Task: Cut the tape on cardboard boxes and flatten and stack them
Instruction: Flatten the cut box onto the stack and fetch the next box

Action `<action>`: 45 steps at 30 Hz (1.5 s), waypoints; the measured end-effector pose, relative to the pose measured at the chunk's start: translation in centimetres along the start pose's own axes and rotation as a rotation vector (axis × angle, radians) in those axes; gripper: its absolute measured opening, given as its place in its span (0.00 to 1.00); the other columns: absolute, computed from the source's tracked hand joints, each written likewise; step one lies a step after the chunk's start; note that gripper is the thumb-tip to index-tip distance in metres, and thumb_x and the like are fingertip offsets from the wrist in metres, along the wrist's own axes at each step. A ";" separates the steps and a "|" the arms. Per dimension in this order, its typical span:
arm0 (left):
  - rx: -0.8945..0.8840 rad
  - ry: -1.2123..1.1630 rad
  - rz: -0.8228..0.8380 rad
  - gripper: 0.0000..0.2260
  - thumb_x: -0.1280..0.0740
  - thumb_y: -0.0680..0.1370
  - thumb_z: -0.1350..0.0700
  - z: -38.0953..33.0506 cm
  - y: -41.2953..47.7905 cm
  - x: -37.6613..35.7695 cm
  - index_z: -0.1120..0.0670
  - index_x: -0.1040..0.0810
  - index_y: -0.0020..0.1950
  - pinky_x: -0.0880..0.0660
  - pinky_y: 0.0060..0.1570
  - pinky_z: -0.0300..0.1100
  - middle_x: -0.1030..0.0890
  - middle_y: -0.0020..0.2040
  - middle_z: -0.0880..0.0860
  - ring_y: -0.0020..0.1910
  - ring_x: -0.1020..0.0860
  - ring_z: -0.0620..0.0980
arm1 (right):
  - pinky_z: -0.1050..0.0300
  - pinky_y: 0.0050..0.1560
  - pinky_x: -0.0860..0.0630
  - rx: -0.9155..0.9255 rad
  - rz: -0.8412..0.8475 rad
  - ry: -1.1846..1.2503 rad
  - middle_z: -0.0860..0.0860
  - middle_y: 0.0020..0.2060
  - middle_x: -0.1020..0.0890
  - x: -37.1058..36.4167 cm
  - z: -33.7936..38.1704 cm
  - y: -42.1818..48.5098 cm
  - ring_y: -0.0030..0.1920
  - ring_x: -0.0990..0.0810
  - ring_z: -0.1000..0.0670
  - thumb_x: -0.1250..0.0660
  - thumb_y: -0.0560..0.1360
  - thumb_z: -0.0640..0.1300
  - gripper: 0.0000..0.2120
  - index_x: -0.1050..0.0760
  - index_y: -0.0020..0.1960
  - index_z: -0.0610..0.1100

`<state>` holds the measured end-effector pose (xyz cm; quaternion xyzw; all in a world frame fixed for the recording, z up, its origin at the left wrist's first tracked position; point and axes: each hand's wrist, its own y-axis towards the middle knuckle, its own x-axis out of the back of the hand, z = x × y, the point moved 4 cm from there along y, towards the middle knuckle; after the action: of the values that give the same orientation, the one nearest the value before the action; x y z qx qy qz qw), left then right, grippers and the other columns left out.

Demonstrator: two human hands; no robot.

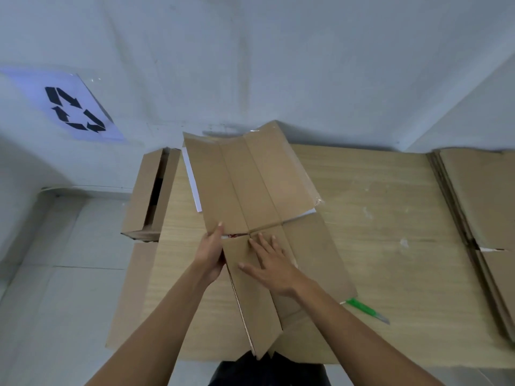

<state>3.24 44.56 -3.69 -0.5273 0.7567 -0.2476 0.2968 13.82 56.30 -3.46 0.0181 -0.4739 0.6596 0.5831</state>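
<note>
At frame centre the cardboard box (250,190) is held on the table (376,218): its left edge is gripped by the left hand (212,253), its panel pressed by the right hand (271,267) with fingers spread.

Left hand (213,253) grips flattened box (250,185); right hand (271,267) presses it.

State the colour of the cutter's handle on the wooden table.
Green, on the slim plastic cutter; head view shows it.
</note>
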 end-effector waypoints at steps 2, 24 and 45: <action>-0.010 -0.035 -0.047 0.17 0.41 0.86 0.49 0.4 -0.5 -0.7 0.58 0.22 0.66 0.19 0.53 0.50 0.14 0.55 0.57 0.52 0.15 0.55 | 0.35 0.78 0.60 -0.016 0.007 0.092 0.56 0.80 0.63 0.0 1.1 -0.8 0.79 0.69 0.47 0.36 0.72 0.72 0.51 0.61 0.82 0.55; -1.288 1.043 -0.032 0.43 0.24 0.70 0.44 -3.0 -6.4 -9.5 0.53 0.41 0.79 0.42 0.76 0.54 0.36 0.78 0.53 0.78 0.39 0.55 | 0.53 0.54 0.24 -0.322 -0.549 -0.387 0.50 0.60 0.19 11.1 -5.9 -14.5 0.61 0.20 0.45 0.38 0.73 0.40 0.32 0.31 0.70 0.67; -1.124 1.093 0.158 0.03 0.27 0.77 0.58 -21.3 -10.2 -19.2 0.54 0.15 0.50 0.29 0.46 0.31 0.17 0.44 0.47 0.42 0.22 0.39 | 0.49 0.70 0.33 -0.161 -1.166 0.973 0.48 0.78 0.39 20.9 -17.4 -17.7 0.74 0.33 0.46 0.23 0.73 0.44 0.45 0.47 0.81 0.47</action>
<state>-0.10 60.72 21.86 -0.3467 0.8423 -0.0304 -0.4115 30.30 80.93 9.70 -0.0697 -0.1241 0.1421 0.9796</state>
